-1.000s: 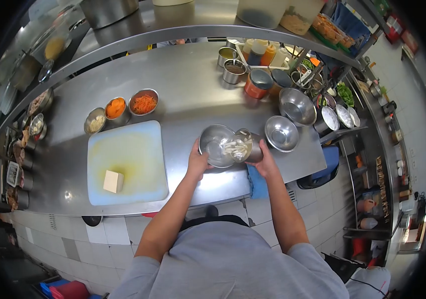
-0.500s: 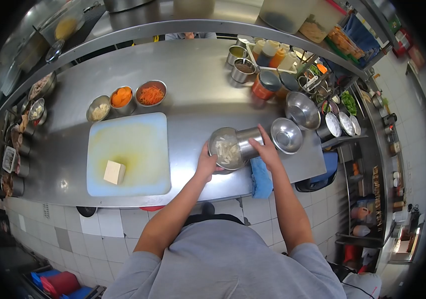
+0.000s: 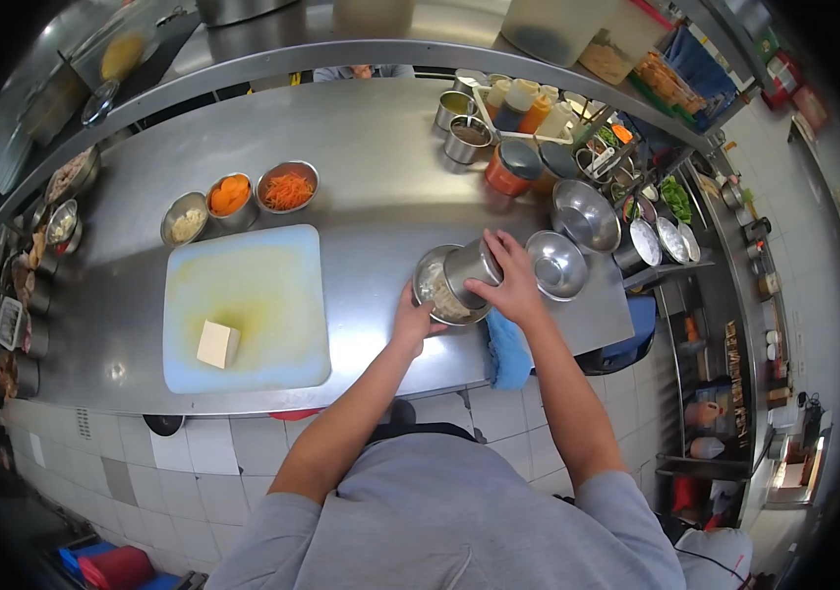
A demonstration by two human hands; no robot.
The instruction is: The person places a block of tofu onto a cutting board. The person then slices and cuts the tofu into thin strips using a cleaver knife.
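My left hand [image 3: 415, 322] is closed on the rim of a steel mixing bowl [image 3: 427, 264], held over the front of the counter. Pale cut strips [image 3: 447, 303] lie in this bowl. In my right hand [image 3: 515, 280] is a steel canister [image 3: 471, 265], tipped over the bowl with its mouth down towards the strips. The canister covers part of the bowl, and its inside is hidden. To the left, a pale tofu-like block [image 3: 217, 344] sits on a white cutting board [image 3: 243, 258]. A blue cloth [image 3: 508, 352] hangs over the counter edge below my right hand.
Behind the board stand bowls of shredded carrot [image 3: 289, 190], sliced carrot [image 3: 230, 195] and a pale chopped food [image 3: 186, 224]. Two steel bowls [image 3: 556, 265] are right of my hands. Sauce bottles [image 3: 518, 100] and lidded jars [image 3: 512, 167] stand behind; a shelf [image 3: 341, 54] crosses overhead.
The canister has turned from lying almost sideways to a steeper mouth-down tilt and covers more of the bowl. My right hand has moved up and left with it. The view has shifted slightly.
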